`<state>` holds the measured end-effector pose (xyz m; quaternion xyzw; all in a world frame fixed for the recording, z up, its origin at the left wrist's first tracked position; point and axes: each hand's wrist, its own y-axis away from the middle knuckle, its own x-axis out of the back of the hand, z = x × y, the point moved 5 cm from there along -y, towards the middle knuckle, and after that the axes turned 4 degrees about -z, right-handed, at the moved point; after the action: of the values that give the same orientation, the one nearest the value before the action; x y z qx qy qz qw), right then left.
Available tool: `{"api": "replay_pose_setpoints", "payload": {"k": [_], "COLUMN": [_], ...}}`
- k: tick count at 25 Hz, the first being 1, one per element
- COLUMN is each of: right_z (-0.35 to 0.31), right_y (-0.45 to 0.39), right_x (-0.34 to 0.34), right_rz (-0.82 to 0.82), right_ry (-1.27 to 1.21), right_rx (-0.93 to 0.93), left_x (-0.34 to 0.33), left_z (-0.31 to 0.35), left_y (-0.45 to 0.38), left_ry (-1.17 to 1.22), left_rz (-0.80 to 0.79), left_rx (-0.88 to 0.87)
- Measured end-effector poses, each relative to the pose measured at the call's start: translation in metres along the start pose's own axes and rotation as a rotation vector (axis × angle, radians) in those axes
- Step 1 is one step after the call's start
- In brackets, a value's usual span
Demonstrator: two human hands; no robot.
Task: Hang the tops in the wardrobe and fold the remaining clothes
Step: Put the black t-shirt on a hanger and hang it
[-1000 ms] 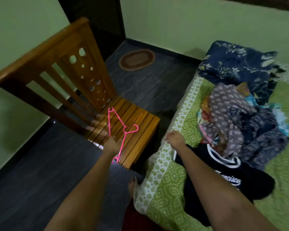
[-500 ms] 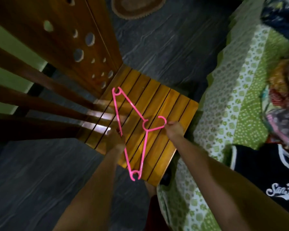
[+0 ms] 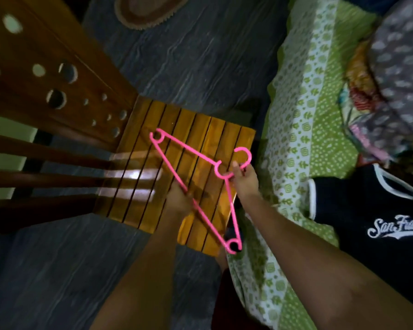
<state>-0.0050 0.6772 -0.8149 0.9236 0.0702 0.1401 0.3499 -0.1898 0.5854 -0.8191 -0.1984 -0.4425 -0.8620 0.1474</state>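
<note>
We've got the hanger (image 3: 198, 186) in both hands over the chair (image 3: 177, 182) seat's near edge: left hand (image 3: 178, 201) grips the bottom bar, right hand (image 3: 244, 179) pinches the neck under the hook. Early stage, we judge: nothing hung or folded yet. Navy top (image 3: 372, 210) lies on the bed (image 3: 303, 129) edge, cut off right. Clothes pile (image 3: 396, 75) beyond, blurred. Wardrobe not visible.

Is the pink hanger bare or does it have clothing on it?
Bare. The pink hanger is an open frame, the wooden chair showing through it, gripped by the left hand and right hand.
</note>
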Motion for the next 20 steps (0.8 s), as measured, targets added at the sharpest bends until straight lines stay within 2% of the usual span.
{"api": "replay_pose_setpoints", "payload": {"k": [2,4,7,9,11,13,14,17,18,20], "right_z": [0.003,0.008,0.029,0.046,0.069,0.089,0.099,0.128,0.135,0.147], "right_y": [0.017,0.03,0.038,0.042,0.045,0.047,0.048,0.04,0.034,0.02], "right_x": [0.037,0.087,0.204,0.29,0.38,0.453,0.484,0.548,0.557,0.562], "right_rz": [-0.057,-0.075,0.06,0.172,0.274,0.324,0.341,0.346,0.305,0.204], "right_ry": [-0.055,-0.16,-0.291,-0.339,-0.372,-0.33,-0.279,-0.201,-0.174,-0.284], "right_rx": [0.014,-0.027,-0.11,-0.123,-0.137,-0.148,-0.171,-0.169,-0.136,-0.151], "left_x": [-0.031,-0.078,-0.168,-0.235,-0.308,-0.368,-0.392,-0.449,-0.46,-0.472], "left_z": [0.033,0.067,0.116,0.153,0.191,0.225,0.239,0.269,0.274,0.28], "left_y": [0.029,0.054,0.091,0.119,0.145,0.157,0.159,0.154,0.15,0.14], "left_ry": [0.107,0.077,-0.011,-0.099,-0.323,-0.631,-0.744,-0.939,-1.019,-1.211], "left_rz": [-0.07,-0.108,-0.267,-0.415,-0.481,-0.475,-0.467,-0.469,-0.465,-0.405], "left_rx": [-0.04,-0.124,-0.123,-0.214,-0.45,-0.673,-0.731,-0.714,-0.685,-0.63]}}
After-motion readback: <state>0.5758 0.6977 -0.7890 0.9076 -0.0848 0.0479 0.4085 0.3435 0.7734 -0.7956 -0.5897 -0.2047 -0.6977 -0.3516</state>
